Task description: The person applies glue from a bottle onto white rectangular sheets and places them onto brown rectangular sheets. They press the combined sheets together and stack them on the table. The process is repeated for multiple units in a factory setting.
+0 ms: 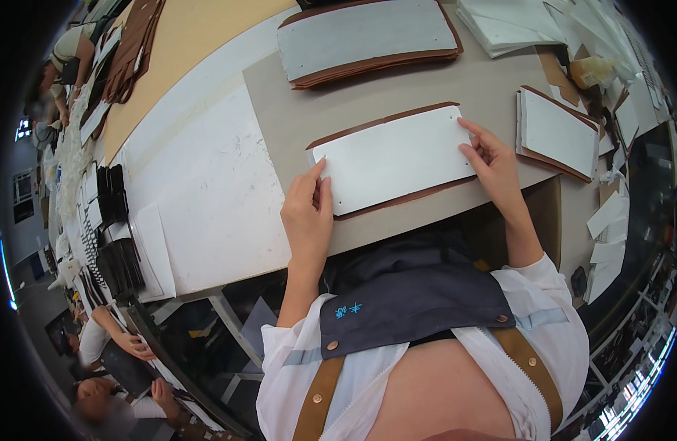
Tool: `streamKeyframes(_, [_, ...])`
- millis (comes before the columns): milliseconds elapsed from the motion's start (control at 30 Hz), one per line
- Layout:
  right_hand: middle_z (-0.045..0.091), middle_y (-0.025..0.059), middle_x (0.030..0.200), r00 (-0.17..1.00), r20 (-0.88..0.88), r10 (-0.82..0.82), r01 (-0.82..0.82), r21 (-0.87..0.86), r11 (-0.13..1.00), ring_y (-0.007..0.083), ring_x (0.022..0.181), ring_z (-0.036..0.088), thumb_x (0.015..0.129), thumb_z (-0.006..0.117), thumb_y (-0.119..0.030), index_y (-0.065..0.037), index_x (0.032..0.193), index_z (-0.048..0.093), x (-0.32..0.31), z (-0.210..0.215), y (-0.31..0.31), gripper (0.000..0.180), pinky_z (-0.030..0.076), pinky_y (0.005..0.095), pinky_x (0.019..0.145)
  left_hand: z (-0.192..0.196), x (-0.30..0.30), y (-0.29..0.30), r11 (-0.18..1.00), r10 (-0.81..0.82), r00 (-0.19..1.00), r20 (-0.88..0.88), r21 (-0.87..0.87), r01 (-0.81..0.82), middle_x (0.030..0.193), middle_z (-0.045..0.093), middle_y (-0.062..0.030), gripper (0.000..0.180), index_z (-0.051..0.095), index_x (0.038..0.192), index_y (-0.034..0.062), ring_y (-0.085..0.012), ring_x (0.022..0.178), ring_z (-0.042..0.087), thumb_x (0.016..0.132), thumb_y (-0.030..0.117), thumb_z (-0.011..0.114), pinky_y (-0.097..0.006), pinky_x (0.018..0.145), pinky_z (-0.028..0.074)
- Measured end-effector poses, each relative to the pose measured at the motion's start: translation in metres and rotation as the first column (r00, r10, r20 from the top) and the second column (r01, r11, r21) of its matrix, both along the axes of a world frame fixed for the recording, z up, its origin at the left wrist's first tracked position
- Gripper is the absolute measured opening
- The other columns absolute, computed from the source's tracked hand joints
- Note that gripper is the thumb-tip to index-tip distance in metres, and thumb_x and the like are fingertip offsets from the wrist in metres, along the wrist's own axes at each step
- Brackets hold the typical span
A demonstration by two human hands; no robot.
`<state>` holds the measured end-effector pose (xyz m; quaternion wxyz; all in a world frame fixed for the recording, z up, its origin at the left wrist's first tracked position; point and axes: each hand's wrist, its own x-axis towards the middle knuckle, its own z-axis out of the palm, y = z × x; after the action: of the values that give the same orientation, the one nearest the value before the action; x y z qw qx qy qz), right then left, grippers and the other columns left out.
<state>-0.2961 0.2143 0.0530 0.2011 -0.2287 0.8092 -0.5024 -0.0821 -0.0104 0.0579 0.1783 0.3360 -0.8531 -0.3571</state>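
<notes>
A white rectangular panel (393,158) with small holes near its corners lies over a brown leather-like piece (382,123), whose edges show along the far and near sides. My left hand (307,209) grips the panel's left end, fingertips at the edge by one hole. At the opposite end my right hand (494,163) holds the right edge, with the index finger near the far corner and the thumb lower down. The panel sits slightly tilted, its right end farther from me, on a grey board (279,125).
Beyond the panel is a stack of brown pieces topped by a pale sheet (371,40). A smaller similar stack (559,136) stands right. White sheets (511,26) lie at the far right, black folded pieces (118,228) at the left. Other people (107,367) sit at lower left.
</notes>
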Motion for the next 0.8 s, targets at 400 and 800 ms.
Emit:
streamKeyframes(400, [0.048,-0.004,0.079,1.0,-0.018,-0.005,0.005,-0.008,1.0,0.0058,0.068,0.044,0.092,0.07,-0.002,-0.008,0.134,0.066,0.0021,-0.0012,-0.0005,0.043,0.041,0.0215,0.062,0.0035,-0.0011,0.0003,1.0,-0.001,1.0,0.01,-0.026,0.002,0.085,0.063,-0.0095,0.027,0.071,0.122,0.0044,-0.0181,0.067,0.057,0.096,0.004,0.065,-0.031,0.064,0.048])
streamKeyframes(800, [0.056,0.007,0.072,0.996,-0.091,0.013,-0.006,0.075,0.997,0.0137,0.059,0.052,0.091,0.07,-0.006,-0.004,0.129,0.068,-0.0007,0.0046,-0.0018,0.037,0.047,0.0289,0.06,0.0029,-0.005,0.0004,0.999,0.027,0.999,0.04,0.024,-0.028,0.086,0.065,-0.0074,0.024,0.072,0.119,0.0035,-0.0144,0.066,0.054,0.095,0.004,0.066,-0.029,0.063,0.047])
